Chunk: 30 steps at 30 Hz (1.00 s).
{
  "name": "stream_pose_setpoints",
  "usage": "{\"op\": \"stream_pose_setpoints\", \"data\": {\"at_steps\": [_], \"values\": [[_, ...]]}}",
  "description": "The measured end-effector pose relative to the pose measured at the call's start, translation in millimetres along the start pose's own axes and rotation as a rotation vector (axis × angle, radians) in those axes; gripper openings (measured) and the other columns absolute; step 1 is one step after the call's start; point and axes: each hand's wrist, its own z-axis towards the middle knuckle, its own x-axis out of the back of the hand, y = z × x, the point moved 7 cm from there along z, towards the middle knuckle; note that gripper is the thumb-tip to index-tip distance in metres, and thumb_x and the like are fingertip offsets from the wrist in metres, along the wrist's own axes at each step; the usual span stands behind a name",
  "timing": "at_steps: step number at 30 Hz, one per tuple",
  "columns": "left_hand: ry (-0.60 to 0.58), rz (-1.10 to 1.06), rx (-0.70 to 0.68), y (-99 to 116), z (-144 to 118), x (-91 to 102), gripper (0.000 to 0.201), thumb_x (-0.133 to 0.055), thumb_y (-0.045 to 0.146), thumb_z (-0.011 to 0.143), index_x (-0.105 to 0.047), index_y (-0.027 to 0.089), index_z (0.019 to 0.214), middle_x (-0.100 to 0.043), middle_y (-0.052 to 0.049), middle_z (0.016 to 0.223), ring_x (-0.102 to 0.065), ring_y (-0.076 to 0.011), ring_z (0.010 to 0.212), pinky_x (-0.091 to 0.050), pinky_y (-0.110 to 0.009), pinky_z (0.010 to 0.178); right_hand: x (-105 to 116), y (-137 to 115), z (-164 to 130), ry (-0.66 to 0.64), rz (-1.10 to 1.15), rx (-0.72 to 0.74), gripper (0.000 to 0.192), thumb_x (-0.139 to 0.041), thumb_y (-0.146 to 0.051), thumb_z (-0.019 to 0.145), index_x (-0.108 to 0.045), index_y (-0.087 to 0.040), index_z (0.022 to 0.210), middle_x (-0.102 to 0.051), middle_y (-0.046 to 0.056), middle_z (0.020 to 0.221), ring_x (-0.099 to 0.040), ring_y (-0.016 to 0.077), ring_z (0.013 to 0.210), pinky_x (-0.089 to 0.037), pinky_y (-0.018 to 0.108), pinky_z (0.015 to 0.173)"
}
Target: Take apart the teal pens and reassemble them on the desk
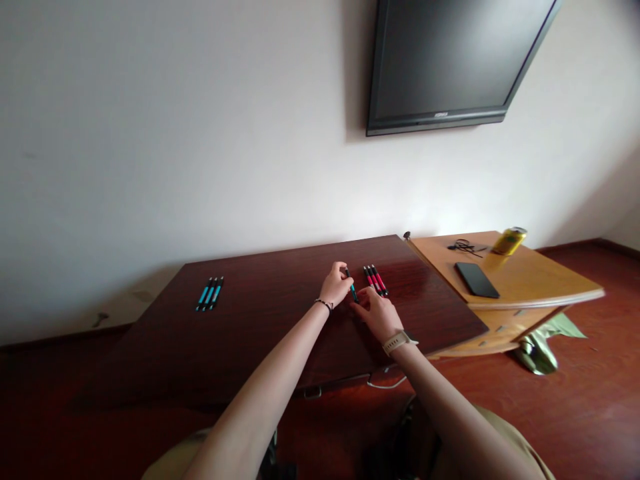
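A dark reddish-brown wooden surface (280, 320) stands against a plain pale wall, with a red-brown floor (595, 400) around it. Near its far middle, the left hand (336, 285) is closed on a blue pen (352, 288), fingers pinched around the pen's far end. The right hand (380, 315) lies just beside it on the right, fingers loosely spread and touching the pen's near end; whether it grips is too small to tell. Just right of the hands, three red pens (375, 279) lie side by side on the surface. Far to the left, well apart from the hands, three more blue pens (210, 293) lie in a neat row.

To the right, a lighter wooden side table (540, 280) adjoins the surface. It carries a black phone (477, 279), a yellow can (509, 241) and a dark tangle of cord (465, 247). A flat-screen television (450, 60) hangs on the wall above. A greenish object (543, 347) lies on the floor under the side table.
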Motion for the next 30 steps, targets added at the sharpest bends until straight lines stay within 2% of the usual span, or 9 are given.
{"op": "stream_pose_setpoints", "data": {"at_steps": [5, 10, 16, 20, 30], "values": [[-0.008, 0.165, -0.005, 3, 17, -11.8, 0.044, -0.067, 0.020, 0.084, -0.055, 0.024, 0.127, -0.074, -0.001, 0.088, -0.070, -0.0179, 0.077, -0.051, -0.029, 0.078, 1, 17, 2, -0.012, 0.057, -0.032, 0.019, -0.072, -0.023, 0.090, -0.066, -0.024, 0.108, -0.080, 0.003, 0.095, -0.076, 0.0216, 0.086, -0.053, 0.031, 0.078], [-0.053, 0.261, 0.018, 2, 34, -26.2, 0.043, -0.067, 0.026, 0.085, -0.056, 0.024, 0.127, -0.076, -0.005, 0.098, -0.071, -0.0214, 0.087, -0.050, -0.030, 0.080, 12, 26, 2, 0.057, -0.025, -0.047, 0.010, -0.069, -0.021, 0.092, -0.068, -0.024, 0.101, -0.080, 0.005, 0.097, -0.075, 0.0222, 0.088, -0.051, 0.031, 0.078], [-0.050, 0.348, -0.010, 6, 49, -35.6, 0.031, -0.063, 0.037, 0.094, -0.060, 0.023, 0.121, -0.076, -0.010, 0.112, -0.072, -0.0256, 0.099, -0.050, -0.035, 0.090, 23, 27, 3, 0.100, -0.180, -0.071, 0.003, -0.071, -0.026, 0.092, -0.068, -0.024, 0.092, -0.077, 0.003, 0.093, -0.070, 0.0200, 0.082, -0.042, 0.028, 0.071], [-0.059, 0.421, -0.030, 5, 54, -43.6, 0.029, -0.065, 0.032, 0.093, -0.061, 0.022, 0.120, -0.075, -0.011, 0.115, -0.071, -0.0253, 0.103, -0.050, -0.034, 0.092, 23, 24, 4, 0.118, -0.242, -0.037, 0.005, -0.069, -0.024, 0.094, -0.068, -0.024, 0.089, -0.074, 0.002, 0.093, -0.065, 0.0182, 0.080, -0.037, 0.027, 0.068], [-0.076, 0.475, -0.017, 0, 69, -56.8, 0.024, -0.067, 0.031, 0.089, -0.068, 0.020, 0.110, -0.076, -0.015, 0.117, -0.071, -0.0284, 0.108, -0.051, -0.037, 0.094, 24, 26, 4, 0.114, -0.306, -0.035, 0.005, -0.066, -0.022, 0.096, -0.067, -0.023, 0.091, -0.073, 0.004, 0.097, -0.064, 0.0188, 0.081, -0.037, 0.028, 0.068]]}}
